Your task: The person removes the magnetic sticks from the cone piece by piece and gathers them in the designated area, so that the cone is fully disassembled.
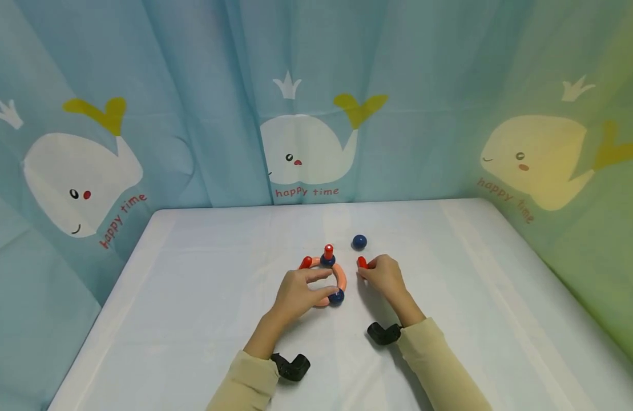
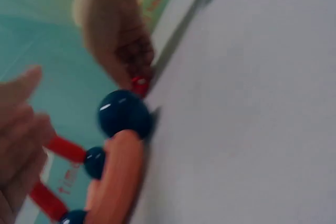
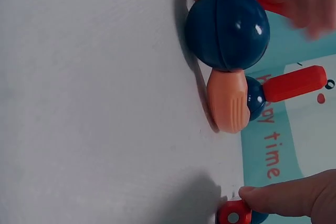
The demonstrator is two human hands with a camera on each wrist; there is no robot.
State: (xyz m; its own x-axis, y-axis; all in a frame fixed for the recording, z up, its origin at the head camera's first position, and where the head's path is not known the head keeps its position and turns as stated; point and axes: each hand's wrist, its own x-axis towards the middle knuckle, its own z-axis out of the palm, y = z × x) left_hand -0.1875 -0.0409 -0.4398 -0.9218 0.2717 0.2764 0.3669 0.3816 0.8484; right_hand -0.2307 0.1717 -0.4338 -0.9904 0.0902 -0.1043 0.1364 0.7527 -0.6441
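Observation:
An orange curved-piece ring (image 1: 341, 275) with blue balls at its joints lies on the table. A red rod (image 1: 329, 252) stands up from its far ball, and another red rod (image 1: 306, 262) leans at its far left. My left hand (image 1: 299, 294) hovers over the ring's left side, fingers and thumb spread apart, the thumb close to the near blue ball (image 1: 337, 296). To the right of the ring, my right hand (image 1: 386, 276) pinches a separate red rod (image 1: 362, 262) between thumb and fingers; a pale dot marks its end (image 3: 233, 217) in the right wrist view.
A loose blue ball (image 1: 359, 242) lies beyond my right hand. The white table (image 1: 193, 319) meets a blue curtain (image 1: 213, 114) with whale prints at its back and sides. A black wrist mount (image 1: 291, 367) sits at the left cuff, another black mount (image 1: 384, 333) at the right.

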